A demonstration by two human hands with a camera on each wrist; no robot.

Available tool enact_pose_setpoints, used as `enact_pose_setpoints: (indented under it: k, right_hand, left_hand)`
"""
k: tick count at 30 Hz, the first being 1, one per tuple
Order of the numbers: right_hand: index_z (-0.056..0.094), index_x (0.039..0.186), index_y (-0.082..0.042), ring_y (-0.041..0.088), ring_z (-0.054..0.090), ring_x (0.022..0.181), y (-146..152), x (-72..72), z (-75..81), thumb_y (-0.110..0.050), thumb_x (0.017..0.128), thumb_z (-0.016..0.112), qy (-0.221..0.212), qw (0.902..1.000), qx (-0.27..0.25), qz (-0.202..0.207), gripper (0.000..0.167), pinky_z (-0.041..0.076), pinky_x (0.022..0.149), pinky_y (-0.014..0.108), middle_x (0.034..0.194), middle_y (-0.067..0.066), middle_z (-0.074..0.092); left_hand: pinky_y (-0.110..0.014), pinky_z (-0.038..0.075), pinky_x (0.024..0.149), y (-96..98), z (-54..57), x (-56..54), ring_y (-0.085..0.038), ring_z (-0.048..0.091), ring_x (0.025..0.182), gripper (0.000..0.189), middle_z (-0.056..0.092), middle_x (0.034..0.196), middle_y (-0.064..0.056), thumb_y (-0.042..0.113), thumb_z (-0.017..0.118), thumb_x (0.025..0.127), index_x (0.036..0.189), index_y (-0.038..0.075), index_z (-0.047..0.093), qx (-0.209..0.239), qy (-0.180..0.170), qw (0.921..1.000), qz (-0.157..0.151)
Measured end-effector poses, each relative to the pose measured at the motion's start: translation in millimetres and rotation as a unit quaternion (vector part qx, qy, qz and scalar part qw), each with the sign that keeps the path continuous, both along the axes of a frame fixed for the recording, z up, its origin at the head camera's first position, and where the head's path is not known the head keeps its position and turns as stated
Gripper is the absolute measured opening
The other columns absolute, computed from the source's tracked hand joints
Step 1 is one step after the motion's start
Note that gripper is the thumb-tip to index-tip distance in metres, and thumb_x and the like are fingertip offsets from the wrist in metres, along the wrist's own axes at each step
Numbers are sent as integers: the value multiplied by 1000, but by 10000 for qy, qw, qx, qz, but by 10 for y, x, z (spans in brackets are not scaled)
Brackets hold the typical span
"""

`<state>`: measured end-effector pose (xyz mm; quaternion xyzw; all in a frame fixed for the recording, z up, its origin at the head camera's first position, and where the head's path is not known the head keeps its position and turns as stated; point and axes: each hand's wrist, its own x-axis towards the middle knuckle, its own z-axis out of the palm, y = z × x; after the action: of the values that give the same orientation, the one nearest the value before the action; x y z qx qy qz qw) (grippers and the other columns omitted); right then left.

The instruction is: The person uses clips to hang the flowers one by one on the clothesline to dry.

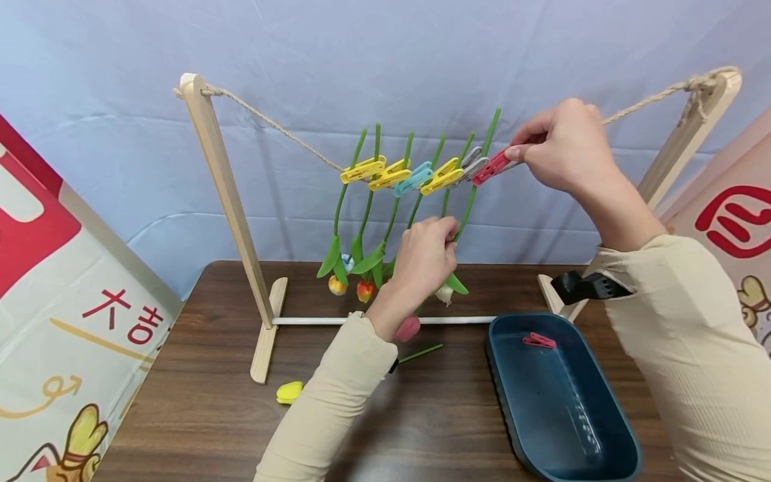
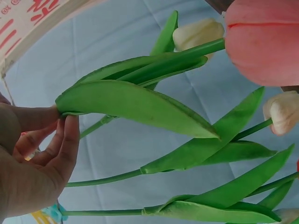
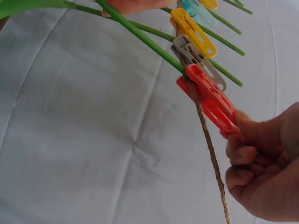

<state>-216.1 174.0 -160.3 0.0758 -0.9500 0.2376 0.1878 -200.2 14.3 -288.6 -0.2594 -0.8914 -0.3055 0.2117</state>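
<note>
My left hand [image 1: 421, 258] pinches the green stem of a pink tulip [image 2: 264, 42] at the base of its leaves, with the bloom pointing down. Between the thumb and fingers of my right hand [image 1: 569, 147] are the handle ends of a red clothespin [image 3: 212, 100]. Its jaws are at the rope [image 3: 208, 133], right where the tulip's stem crosses it. Left of it, yellow clothespins [image 1: 363, 169], a blue clothespin [image 1: 414, 179] and a grey clothespin [image 3: 198, 60] hold other tulips upside down on the rope, among them an orange tulip [image 1: 337, 286].
The rope spans two wooden posts [image 1: 225, 194] joined low down by a white bar [image 1: 313, 321]. A dark blue basin [image 1: 554, 402] on the table holds another red clothespin [image 1: 539, 341]. A yellow tulip [image 1: 290, 392] and a green stem [image 1: 421, 353] lie near my left sleeve.
</note>
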Motion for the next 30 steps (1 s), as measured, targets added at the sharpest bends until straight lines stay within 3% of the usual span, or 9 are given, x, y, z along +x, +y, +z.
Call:
enact_pose_setpoints:
  k: [7, 12, 19, 25, 30]
  right_hand:
    - [68, 105, -2, 15, 52, 70, 92, 55, 27, -24, 87, 61, -545, 9982, -161, 189, 30, 36, 57, 30, 80, 5, 67]
    - [64, 111, -1, 9, 52, 55, 157, 115, -9, -27, 85, 64, -454, 9976, -425, 300, 36, 37, 53, 26, 74, -3, 62]
    - [65, 103, -1, 12, 53, 58, 298, 186, -169, -32, 85, 65, -696, 9949, -644, 335, 35, 36, 58, 28, 66, -4, 59]
    - [67, 95, -1, 20, 51, 58, 536, 197, -468, -25, 87, 63, -1589, 9837, -202, 821, 26, 37, 55, 28, 63, 6, 58]
    - [65, 94, 5, 15, 53, 57, 806, 167, -958, -7, 89, 54, -2465, 9598, -224, 1323, 16, 43, 53, 26, 66, 7, 59]
  left_hand:
    - [-29, 46, 72, -5, -33, -4, -17, 60, 79, 8, 63, 85, -4, 7, 62, 86, 93, 5, 65, 114, -71, 9998, 122]
    - [-27, 46, 74, -18, -67, -14, -16, 61, 82, 13, 64, 90, -3, 10, 63, 86, 97, 6, 67, 233, -131, 9994, 222]
    - [-28, 46, 73, -51, -83, -22, -16, 61, 80, 12, 65, 88, -3, 11, 64, 86, 96, 6, 67, 346, -275, 9987, 249]
    - [-28, 46, 73, -110, -101, -31, -15, 60, 79, 10, 65, 86, -1, 13, 64, 85, 94, 8, 68, 346, -417, 9976, 439]
    - [-29, 46, 72, -172, -134, -14, -15, 60, 79, 11, 64, 84, -1, 13, 63, 86, 94, 7, 68, 363, -607, 9966, 429]
